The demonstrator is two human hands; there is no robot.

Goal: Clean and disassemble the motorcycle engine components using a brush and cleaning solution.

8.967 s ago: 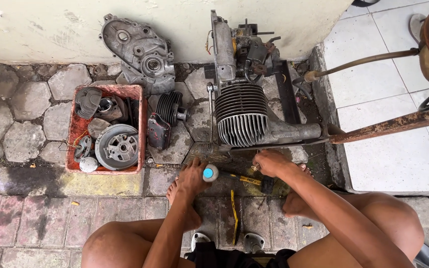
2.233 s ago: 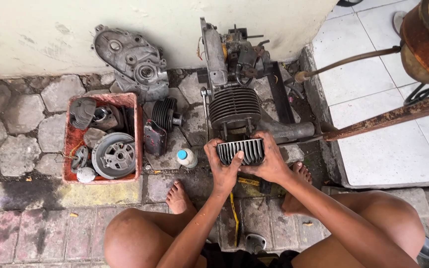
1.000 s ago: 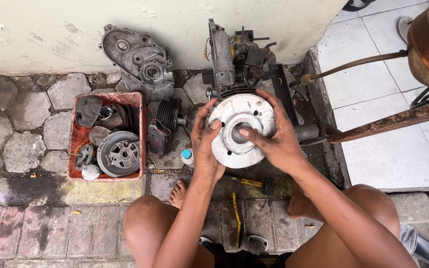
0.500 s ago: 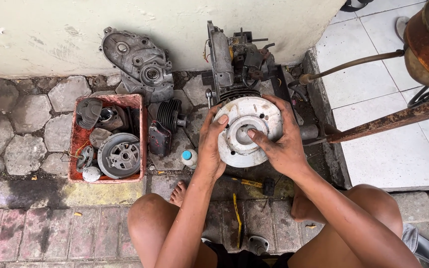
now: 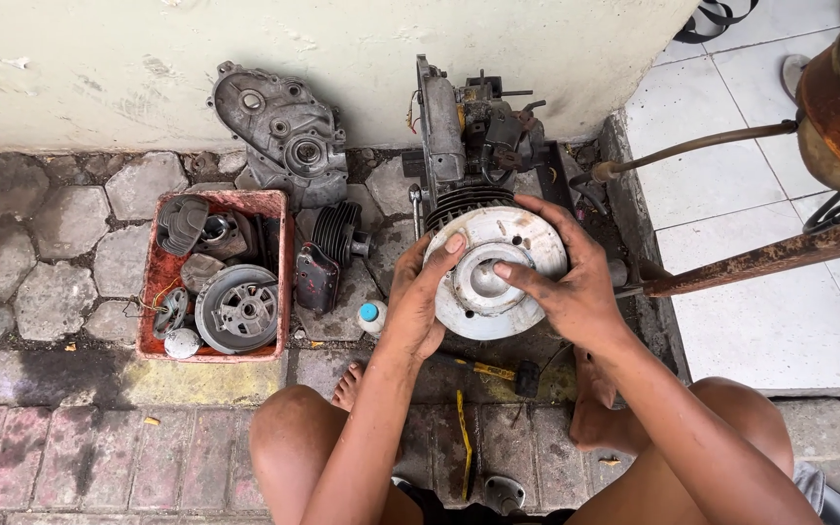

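A round pale-grey engine cylinder head [image 5: 490, 275] with a domed hollow in its middle is held flat side up over the finned cylinder [image 5: 461, 202] of a small engine [image 5: 473, 131]. My left hand [image 5: 420, 297] grips its left rim. My right hand [image 5: 566, 277] wraps its right rim, with a finger laid toward the centre hollow. Both hands are grimy.
A red tray [image 5: 279, 282] of engine parts sits at the left. A grey crankcase cover [image 5: 279, 131] leans on the wall, a small finned cylinder [image 5: 337, 233] lies beside the tray, a blue-capped bottle [image 5: 371, 316] nearby. Tools [image 5: 483, 369] lie on the paving. A rusty bar [image 5: 770, 255] crosses the right.
The round head, first held with its fins toward me, has been turned flat face up and held over the cylinder. My right finger has slid toward its centre.
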